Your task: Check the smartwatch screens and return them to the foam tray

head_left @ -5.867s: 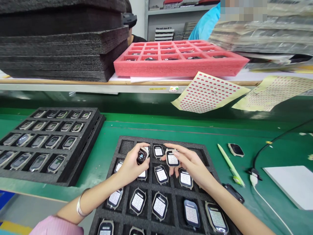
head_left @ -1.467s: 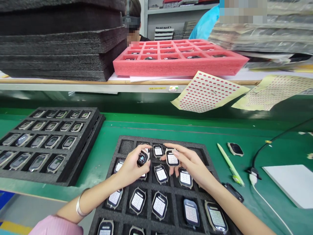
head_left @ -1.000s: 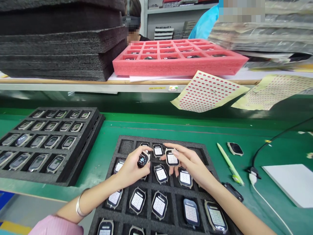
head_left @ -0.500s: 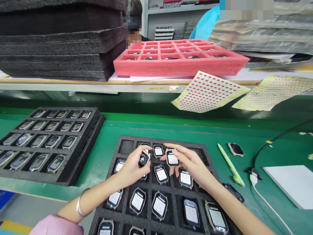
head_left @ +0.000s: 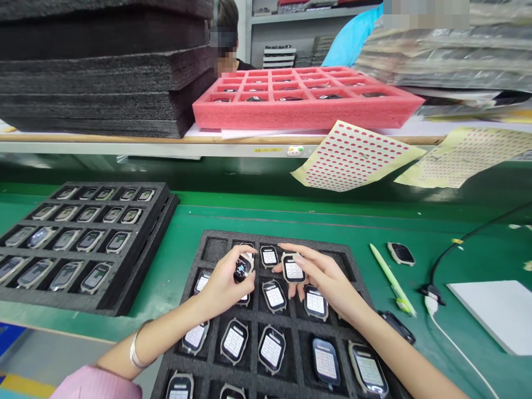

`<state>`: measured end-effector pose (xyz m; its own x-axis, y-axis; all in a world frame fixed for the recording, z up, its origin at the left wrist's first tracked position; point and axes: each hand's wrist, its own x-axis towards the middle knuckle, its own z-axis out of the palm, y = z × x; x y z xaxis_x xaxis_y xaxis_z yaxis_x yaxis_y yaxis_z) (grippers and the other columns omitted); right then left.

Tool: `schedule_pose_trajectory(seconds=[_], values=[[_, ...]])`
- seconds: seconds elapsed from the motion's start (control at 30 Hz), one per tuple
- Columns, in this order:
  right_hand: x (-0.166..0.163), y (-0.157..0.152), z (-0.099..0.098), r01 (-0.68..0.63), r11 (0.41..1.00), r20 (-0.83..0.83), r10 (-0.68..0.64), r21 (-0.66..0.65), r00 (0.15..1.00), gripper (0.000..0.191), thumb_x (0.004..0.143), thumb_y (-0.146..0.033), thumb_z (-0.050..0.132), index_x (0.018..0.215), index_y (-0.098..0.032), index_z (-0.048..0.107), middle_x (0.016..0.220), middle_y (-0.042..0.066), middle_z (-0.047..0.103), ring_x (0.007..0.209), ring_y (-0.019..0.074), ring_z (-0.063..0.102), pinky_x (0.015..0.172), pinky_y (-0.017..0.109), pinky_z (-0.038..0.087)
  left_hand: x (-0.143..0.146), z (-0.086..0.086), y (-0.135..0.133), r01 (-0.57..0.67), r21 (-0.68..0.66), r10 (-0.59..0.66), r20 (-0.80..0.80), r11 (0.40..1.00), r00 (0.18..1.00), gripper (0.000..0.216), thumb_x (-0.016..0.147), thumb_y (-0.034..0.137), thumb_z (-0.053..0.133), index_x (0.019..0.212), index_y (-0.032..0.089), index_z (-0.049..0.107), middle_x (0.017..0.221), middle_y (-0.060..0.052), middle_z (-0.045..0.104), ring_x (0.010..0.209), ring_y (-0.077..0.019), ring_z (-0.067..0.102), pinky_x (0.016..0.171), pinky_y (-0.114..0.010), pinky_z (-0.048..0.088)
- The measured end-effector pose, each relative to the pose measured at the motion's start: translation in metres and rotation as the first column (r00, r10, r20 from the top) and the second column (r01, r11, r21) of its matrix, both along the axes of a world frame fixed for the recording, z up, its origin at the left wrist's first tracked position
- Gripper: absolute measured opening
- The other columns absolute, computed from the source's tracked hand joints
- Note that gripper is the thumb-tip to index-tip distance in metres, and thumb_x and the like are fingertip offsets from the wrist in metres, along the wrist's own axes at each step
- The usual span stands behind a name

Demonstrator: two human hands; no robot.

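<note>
A black foam tray lies in front of me with several smartwatch bodies in its pockets, most with lit white screens. My left hand is closed round one watch body with a dark dial screen, held just above the tray's upper left pockets. My right hand holds a second watch body with a white lit screen between thumb and fingers, over the tray's upper middle.
A second black tray of watches sits at left on the green belt. A green pen, a loose watch body, a cable and a white sheet lie at right. On the shelf behind: a pink tray, stacked black foam, sticker sheets. A person sits beyond.
Almost nothing: both hands keep their watches in place over the tray. My left thumb shifts slightly on the dark watch.
</note>
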<state>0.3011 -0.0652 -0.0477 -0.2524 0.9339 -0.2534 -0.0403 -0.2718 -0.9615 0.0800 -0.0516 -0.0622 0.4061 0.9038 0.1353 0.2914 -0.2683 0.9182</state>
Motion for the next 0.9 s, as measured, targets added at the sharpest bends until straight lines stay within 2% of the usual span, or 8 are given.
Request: schedule_pose_trajectory(seconds=[0.33,0.47,0.57,0.63,0.73,0.9], values=[[0.000,0.000,-0.002,-0.009,1.000,-0.016,0.009,0.022,1.000,0.041,0.089,-0.040,0.056,0.124,-0.018,0.052,0.095,0.010,0.070,0.053,0.0171,0.067,0.043,0.024,0.049,-0.001,0.000,0.002,-0.027,-0.021,0.028,0.025,0.999,0.999,0.032,0.078,0.011,0.053,0.109,0.019,0.049,0.094,-0.002,0.058,0.086,-0.0174,0.054,0.081,-0.028,0.041],[0.000,0.000,-0.001,0.005,1.000,-0.007,-0.005,0.022,1.000,0.042,0.088,-0.038,0.056,0.125,-0.018,0.051,0.094,0.010,0.070,0.053,0.0169,0.066,0.044,0.025,0.050,0.001,-0.005,0.003,0.010,-0.159,0.009,0.118,0.987,0.993,0.042,0.078,0.016,0.058,0.118,0.020,0.043,0.100,-0.004,0.056,0.087,-0.0177,0.054,0.079,-0.030,0.044],[-0.001,0.000,-0.001,0.010,1.000,-0.007,-0.010,0.019,1.000,0.042,0.088,-0.038,0.056,0.125,-0.019,0.052,0.095,0.010,0.070,0.053,0.0169,0.066,0.043,0.024,0.049,0.003,-0.010,0.004,0.131,-0.348,-0.017,0.314,0.928,0.949,0.051,0.077,0.015,0.059,0.122,0.020,0.037,0.092,-0.003,0.056,0.082,-0.0175,0.055,0.071,-0.029,0.048],[-0.001,0.000,-0.001,0.012,1.000,-0.008,-0.012,0.016,1.000,0.041,0.088,-0.038,0.057,0.124,-0.019,0.053,0.095,0.010,0.070,0.052,0.0169,0.066,0.042,0.024,0.048,0.004,-0.011,0.005,0.188,-0.420,0.011,0.427,0.888,0.904,0.051,0.074,0.014,0.059,0.120,0.019,0.039,0.092,-0.004,0.056,0.084,-0.0185,0.057,0.069,-0.030,0.050],[0.000,0.000,-0.002,0.009,1.000,-0.008,-0.009,0.013,1.000,0.044,0.087,-0.039,0.057,0.126,-0.019,0.052,0.095,0.010,0.070,0.052,0.0173,0.067,0.043,0.025,0.049,0.006,-0.009,0.005,0.210,-0.482,0.072,0.503,0.851,0.862,0.048,0.070,0.013,0.059,0.116,0.018,0.045,0.099,-0.007,0.057,0.091,-0.0213,0.059,0.071,-0.033,0.052],[0.000,-0.001,-0.001,-0.002,1.000,-0.007,0.003,0.015,1.000,0.048,0.088,-0.039,0.057,0.131,-0.019,0.050,0.097,0.011,0.070,0.053,0.0176,0.067,0.043,0.025,0.050,0.006,-0.008,0.005,0.274,-0.530,0.091,0.562,0.803,0.822,0.044,0.073,0.015,0.055,0.117,0.018,0.048,0.096,-0.008,0.061,0.092,-0.0229,0.061,0.072,-0.034,0.052]])
